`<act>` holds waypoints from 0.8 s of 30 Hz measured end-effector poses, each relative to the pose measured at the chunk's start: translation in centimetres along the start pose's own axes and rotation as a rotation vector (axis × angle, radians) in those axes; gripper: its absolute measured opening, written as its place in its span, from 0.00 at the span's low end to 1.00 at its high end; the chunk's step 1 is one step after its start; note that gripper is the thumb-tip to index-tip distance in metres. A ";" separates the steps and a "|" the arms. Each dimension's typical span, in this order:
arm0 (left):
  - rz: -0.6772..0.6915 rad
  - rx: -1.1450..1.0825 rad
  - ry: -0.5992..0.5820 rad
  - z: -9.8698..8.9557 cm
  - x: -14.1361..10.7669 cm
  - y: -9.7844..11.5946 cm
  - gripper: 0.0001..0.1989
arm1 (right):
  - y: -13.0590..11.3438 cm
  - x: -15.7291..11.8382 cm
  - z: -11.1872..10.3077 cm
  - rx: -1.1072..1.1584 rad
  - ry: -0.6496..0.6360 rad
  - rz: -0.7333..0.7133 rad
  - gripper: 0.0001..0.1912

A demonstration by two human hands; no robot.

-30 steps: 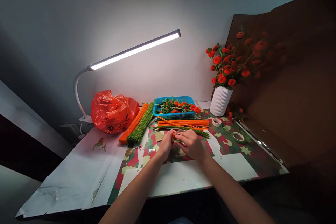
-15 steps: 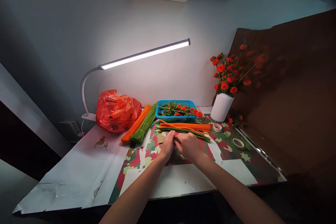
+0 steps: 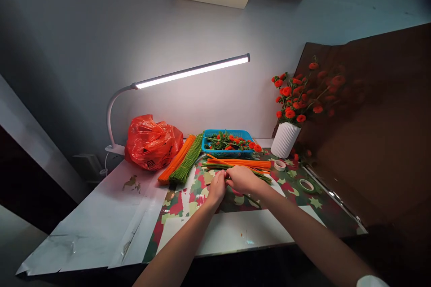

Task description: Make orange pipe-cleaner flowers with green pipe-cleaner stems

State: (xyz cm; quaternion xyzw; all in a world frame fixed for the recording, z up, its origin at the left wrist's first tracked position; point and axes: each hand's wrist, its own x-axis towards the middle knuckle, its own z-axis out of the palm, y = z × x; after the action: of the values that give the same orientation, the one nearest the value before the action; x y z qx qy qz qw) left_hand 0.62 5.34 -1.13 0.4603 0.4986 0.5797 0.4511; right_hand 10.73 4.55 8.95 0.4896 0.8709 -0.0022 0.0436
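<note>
Both hands meet over the patterned mat at the middle of the table. My left hand (image 3: 218, 187) is closed, with a thin stem end poking out to its left. My right hand (image 3: 241, 179) is closed against it, fingertips touching the left. A green stem (image 3: 253, 201) runs out beneath my right hand toward the lower right. What lies between the fingertips is too small and hidden to name. Just behind the hands lie loose orange stems (image 3: 249, 162) and green stems (image 3: 265, 179).
Behind stands a blue basket (image 3: 227, 152) of red flowers. Left are orange and green bundles (image 3: 185, 164), a red bag (image 3: 151, 143) and a lamp (image 3: 111, 119). Right are a white vase (image 3: 285, 140), white tape (image 3: 279, 165) and green tape (image 3: 306, 185).
My right hand has turned and lies flatter beside the left. The green stem now shows under it. The whole view has shifted slightly.
</note>
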 end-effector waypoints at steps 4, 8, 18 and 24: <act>0.018 -0.009 -0.025 -0.2 0.2 -0.2 0.16 | -0.6 0.3 -0.1 -0.044 -0.027 -0.040 0.10; 0.023 -0.025 -0.011 -0.2 0.3 -0.3 0.16 | -0.8 0.1 0.4 -0.056 0.069 -0.067 0.09; 0.028 -0.050 -0.012 -0.5 0.6 -0.3 0.17 | -0.2 0.0 2.0 0.106 0.151 -0.009 0.09; 0.012 -0.057 -0.082 -0.6 0.9 -0.8 0.19 | 2.1 1.1 3.9 0.574 0.185 -0.094 0.07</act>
State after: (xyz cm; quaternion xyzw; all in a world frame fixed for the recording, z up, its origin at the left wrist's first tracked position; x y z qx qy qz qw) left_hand -0.08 6.24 -1.91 0.4736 0.4601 0.5770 0.4806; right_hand 12.22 6.39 5.04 0.4391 0.8567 -0.2056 -0.1760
